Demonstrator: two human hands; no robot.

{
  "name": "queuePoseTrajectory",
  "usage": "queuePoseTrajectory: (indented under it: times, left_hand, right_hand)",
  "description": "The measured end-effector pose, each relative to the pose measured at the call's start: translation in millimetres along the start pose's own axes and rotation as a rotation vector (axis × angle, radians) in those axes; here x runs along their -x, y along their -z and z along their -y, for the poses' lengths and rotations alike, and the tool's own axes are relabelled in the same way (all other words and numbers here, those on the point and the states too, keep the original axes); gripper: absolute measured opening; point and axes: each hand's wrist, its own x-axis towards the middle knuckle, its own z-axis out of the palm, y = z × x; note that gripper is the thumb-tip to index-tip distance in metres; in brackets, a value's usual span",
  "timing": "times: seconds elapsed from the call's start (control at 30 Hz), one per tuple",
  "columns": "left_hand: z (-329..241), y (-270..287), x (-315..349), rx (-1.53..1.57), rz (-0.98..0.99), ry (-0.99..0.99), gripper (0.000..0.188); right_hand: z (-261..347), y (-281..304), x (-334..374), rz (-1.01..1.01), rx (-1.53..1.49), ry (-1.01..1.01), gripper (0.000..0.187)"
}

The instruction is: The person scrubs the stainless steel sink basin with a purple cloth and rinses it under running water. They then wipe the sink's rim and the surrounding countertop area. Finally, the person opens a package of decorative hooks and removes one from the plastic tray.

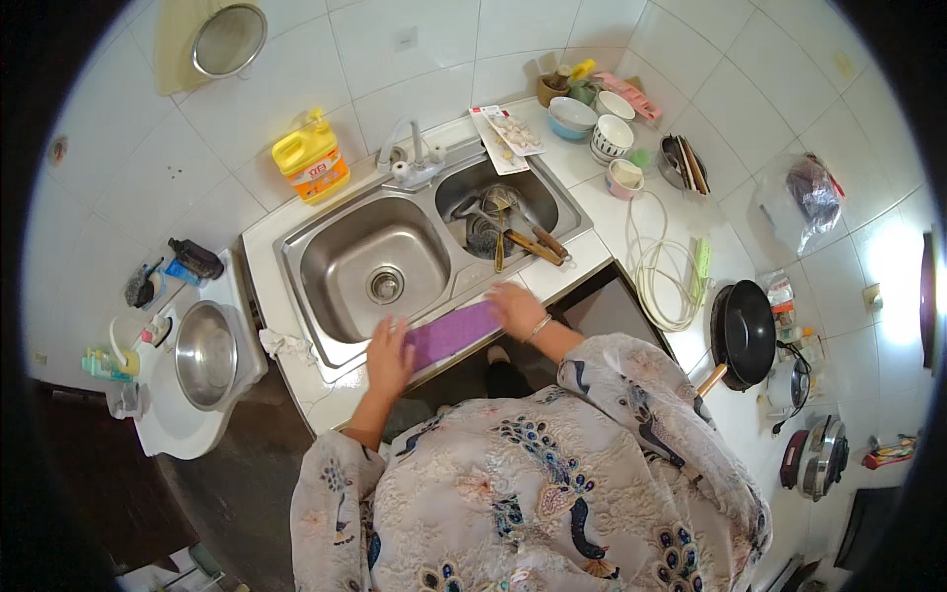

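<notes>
A folded purple cloth (452,335) stretches along the front rim of the counter, just before the sink. My left hand (391,357) grips its left end, the fingers pointing toward the left basin (340,261). At the other end, my right hand (520,312), with a bracelet at the wrist, has hold of the cloth too. Both hands are slightly blurred, and the thumbs are partly hidden. In the right basin (456,202) lie a wire strainer (499,196) and several utensils with brown handles (534,248).
A faucet (412,163) rises behind the basins, beside a yellow detergent jug (312,163). A white rag (286,347) lies left of the sink. Bowls (612,135), a coiled white cable (659,286) with a green power strip (701,268), and a black wok (747,333) occupy the right counter.
</notes>
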Motion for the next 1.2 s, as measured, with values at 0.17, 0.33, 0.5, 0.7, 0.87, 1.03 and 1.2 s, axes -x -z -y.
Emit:
queuePoseTrajectory:
  times: [0.17,0.33,0.5,0.7,0.87,1.03,1.2]
  left_hand:
    - [-24,-26,26,-0.121,0.299,-0.131,0.057]
    - [-13,-29,7,0.350,0.260,0.116,0.029]
    - [-23,-26,-47,0.196,-0.014,0.423,0.050]
    - [-31,-65,-145,0.525,-0.154,0.626,0.035]
    - [-49,-92,-180,0.588,-0.126,0.660,0.012]
    - [-53,-95,-176,0.551,-0.140,0.765,0.014]
    - [-57,-99,-172,0.610,-0.190,0.838,0.016]
  right_hand:
    - [13,-23,34,0.136,0.043,0.239,0.044]
    - [-8,-7,12,0.270,-0.255,0.208,0.041]
    - [-59,33,-62,-0.043,-0.686,0.093,0.027]
    - [-217,71,-187,-0.417,-1.490,-0.857,0.021]
    - [-300,59,-255,-0.485,-1.905,-1.314,0.025]
    - [-314,48,-284,-0.573,-2.028,-1.384,0.018]
    - [-337,47,-298,-0.490,-2.055,-1.318,0.018]
